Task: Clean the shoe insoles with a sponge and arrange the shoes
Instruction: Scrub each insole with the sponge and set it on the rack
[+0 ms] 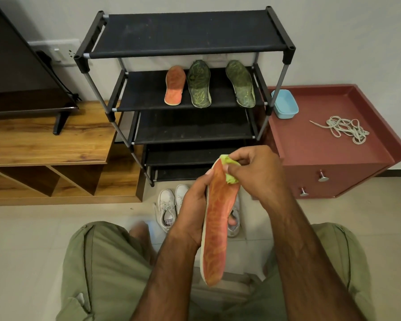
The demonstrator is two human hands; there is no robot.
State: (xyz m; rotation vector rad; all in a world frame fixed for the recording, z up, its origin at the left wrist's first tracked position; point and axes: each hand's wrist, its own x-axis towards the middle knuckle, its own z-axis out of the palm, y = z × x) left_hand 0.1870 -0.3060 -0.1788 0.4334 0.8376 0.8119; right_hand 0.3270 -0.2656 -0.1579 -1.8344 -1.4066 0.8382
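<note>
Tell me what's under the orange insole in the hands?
White shoes stand on the floor below the orange insole. The insole and left hand cover most of another shoe, so its inside cannot be seen.

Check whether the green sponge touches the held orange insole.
Touching. The head view shows the right hand pinching the green sponge against the orange insole at its far end, no gap; the left hand grips its side.

I see matt black cloth shelves and grey metal tubes on the rack [190, 33], a wood-grain cabinet [44, 140], a smooth blue plastic tub [287, 112], and the nearer, matt, fabric-faced orange insole [215, 228].
</note>
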